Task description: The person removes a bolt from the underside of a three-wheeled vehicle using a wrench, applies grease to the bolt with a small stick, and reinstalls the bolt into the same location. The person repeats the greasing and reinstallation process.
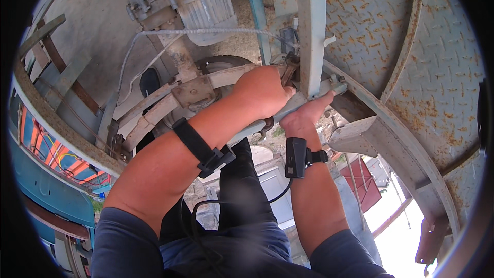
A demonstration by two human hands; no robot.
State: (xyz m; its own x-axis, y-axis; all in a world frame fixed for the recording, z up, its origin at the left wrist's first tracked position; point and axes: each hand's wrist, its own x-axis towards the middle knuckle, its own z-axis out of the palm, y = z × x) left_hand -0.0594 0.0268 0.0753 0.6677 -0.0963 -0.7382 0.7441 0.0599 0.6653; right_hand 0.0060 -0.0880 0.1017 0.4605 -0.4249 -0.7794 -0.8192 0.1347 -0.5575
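Observation:
My left hand (263, 91) is curled into a grip beside a rusty metal bracket (291, 71), at the end of a leaf spring (226, 76). Its fingers are mostly turned away, so what they hold cannot be made out. Just below that hand, a dark, rusty hook-shaped piece (266, 127) sticks out. My right hand (307, 111) rests against a grey steel beam (298, 100), close to the foot of a light upright post (312, 36). Its thumb is stretched out to the right along the beam, while the other fingers are hidden behind the metal.
Rusty checkered steel plates (370, 25) and a curved frame rail (406, 149) lie to the right. A finned metal housing (208, 13) stands at the upper left, near a grey corrugated hose (206, 31). Further left runs another steel rail (62, 118). A black cable (231, 202) hangs between my forearms.

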